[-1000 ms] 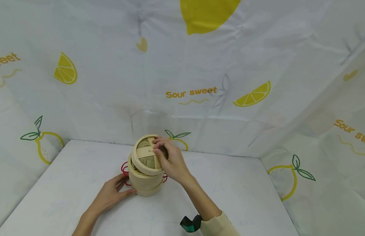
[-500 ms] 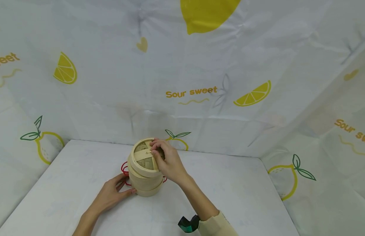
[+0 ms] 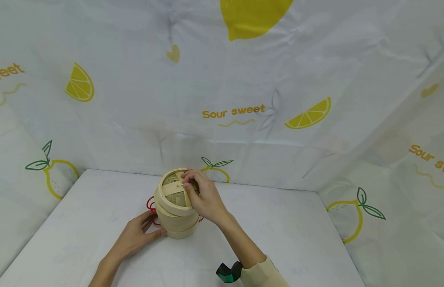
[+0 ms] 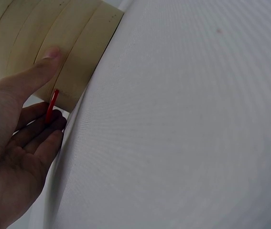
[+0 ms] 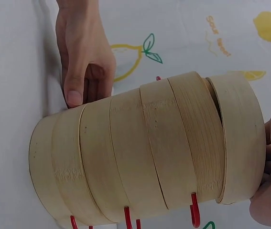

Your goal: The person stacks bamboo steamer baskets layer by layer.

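A small bamboo steamer (image 3: 177, 222) with stacked tiers stands upright on the white table. Its round woven lid (image 3: 170, 199) sits on top slightly askew; in the right wrist view a narrow dark gap shows along one side under the lid rim (image 5: 243, 138). My right hand (image 3: 207, 199) pinches the small loop at the lid's centre, its fingertips partly hiding the weave. At the lower left, my left hand (image 3: 134, 238) holds the steamer's side, thumb on the wall and fingers beside a red loop handle (image 4: 52, 106). Other red handles (image 5: 195, 212) stick out opposite.
The white table (image 3: 272, 235) spreads around the steamer. Behind it rises a white lemon-print sheet (image 3: 136, 111), close to the table's back edge. A black and green strap piece (image 3: 230, 272) shows beside my right sleeve (image 3: 263, 275).
My right hand has lowered the lid slightly down and left onto the top tier, and the wide gap has narrowed. My left hand has stayed in place.
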### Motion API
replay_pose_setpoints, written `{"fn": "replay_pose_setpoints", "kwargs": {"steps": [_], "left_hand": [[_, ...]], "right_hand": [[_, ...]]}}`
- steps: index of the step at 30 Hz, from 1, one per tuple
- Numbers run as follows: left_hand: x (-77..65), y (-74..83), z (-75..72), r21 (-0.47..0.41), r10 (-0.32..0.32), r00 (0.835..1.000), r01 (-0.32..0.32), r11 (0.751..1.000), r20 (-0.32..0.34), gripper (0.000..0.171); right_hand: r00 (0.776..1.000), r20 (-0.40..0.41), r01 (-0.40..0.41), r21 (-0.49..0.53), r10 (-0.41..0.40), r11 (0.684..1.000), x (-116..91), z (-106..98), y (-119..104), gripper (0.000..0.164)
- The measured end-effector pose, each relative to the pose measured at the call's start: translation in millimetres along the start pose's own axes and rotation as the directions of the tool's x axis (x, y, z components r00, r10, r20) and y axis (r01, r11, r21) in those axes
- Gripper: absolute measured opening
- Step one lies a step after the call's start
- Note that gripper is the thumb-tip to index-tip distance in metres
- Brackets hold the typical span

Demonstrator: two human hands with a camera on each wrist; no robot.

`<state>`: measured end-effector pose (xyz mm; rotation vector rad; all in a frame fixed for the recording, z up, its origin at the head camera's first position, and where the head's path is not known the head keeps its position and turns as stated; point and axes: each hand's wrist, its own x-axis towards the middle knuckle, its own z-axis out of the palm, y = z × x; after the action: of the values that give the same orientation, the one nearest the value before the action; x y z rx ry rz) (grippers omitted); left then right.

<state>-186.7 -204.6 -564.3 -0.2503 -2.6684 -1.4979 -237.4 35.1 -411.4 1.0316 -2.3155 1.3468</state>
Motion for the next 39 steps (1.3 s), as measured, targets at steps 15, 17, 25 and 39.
{"fn": "replay_pose_setpoints", "kwargs": {"steps": [15, 17, 25, 39], "left_hand": [[1.3, 1.2, -1.8, 0.009, -0.012, 1.000, 0.012, 1.000, 0.003, 0.076], [1.4, 1.4, -1.7, 0.007, -0.012, 1.000, 0.012, 1.000, 0.003, 0.076], [1.9, 1.2, -0.9, 0.003, -0.014, 1.000, 0.014, 1.000, 0.004, 0.078], [1.0, 3.8, -1.5, 0.012, -0.022, 1.000, 0.022, 1.000, 0.003, 0.077]], "right_hand": [[0.998, 0.040, 0.053, -0.087, -0.049, 0.995, 5.9, -1.1, -3.7, 0.008], [0.997, 0.049, 0.059, -0.092, -0.055, 0.994, 7.3, -0.6, -4.2, 0.007], [0.997, 0.065, 0.035, -0.103, -0.028, 0.994, 8.4, 2.2, -5.5, 0.005], [0.998, 0.039, 0.058, -0.155, -0.052, 0.986, 4.9, 6.1, -4.9, 0.005]]}}
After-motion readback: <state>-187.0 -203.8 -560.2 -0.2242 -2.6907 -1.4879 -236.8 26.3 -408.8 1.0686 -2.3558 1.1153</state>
